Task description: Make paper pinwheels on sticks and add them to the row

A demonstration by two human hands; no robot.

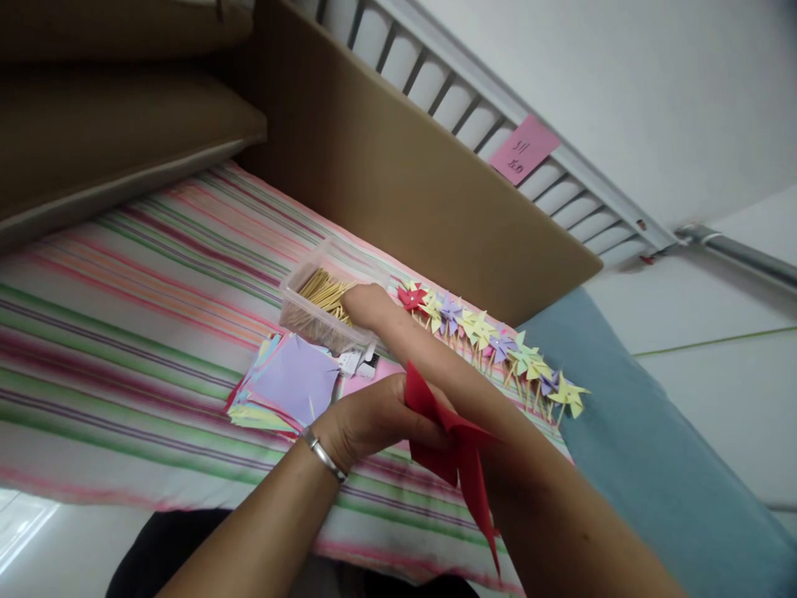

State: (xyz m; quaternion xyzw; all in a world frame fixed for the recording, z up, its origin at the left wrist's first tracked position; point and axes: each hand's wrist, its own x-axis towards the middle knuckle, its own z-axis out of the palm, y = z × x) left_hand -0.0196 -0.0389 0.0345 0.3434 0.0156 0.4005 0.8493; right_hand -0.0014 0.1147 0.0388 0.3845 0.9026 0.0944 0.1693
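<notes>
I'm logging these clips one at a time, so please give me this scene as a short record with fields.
Left hand: left hand holding folded red paper
Right hand: right hand reaching into plastic box, fingertips hidden
Box contents: thin sticks
Beside box: paper stack, purple sheet on top
Finished pieces: row of pinwheels, mixed colours
Surface: striped cloth
</notes>
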